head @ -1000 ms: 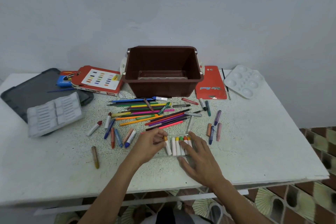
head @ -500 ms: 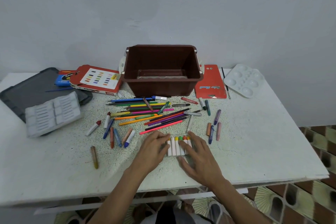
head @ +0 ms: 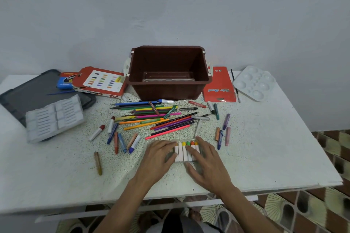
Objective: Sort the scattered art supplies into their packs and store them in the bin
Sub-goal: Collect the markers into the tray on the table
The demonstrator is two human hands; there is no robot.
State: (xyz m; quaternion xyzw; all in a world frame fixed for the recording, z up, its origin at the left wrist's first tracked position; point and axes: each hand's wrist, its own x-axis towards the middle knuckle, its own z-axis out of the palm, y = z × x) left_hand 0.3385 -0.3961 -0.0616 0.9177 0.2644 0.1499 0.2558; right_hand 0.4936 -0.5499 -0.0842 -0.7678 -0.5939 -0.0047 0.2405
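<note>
White table; I see both hands flat: left hand, right hand pressing crayons into clear tray. Next: loose crayon at 2 o'clock.

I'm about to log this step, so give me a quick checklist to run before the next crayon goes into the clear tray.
1. Clear tray flat on the table: ok.
2. Left hand and right hand both steady it: ok.
3. Crayons in the tray lie side by side: ok.
4. Free slots left: cannot tell, hands cover them.
5. Loose crayons within reach, such as the blue-tipped one: ok.
6. Brown bin open: ok.
</note>
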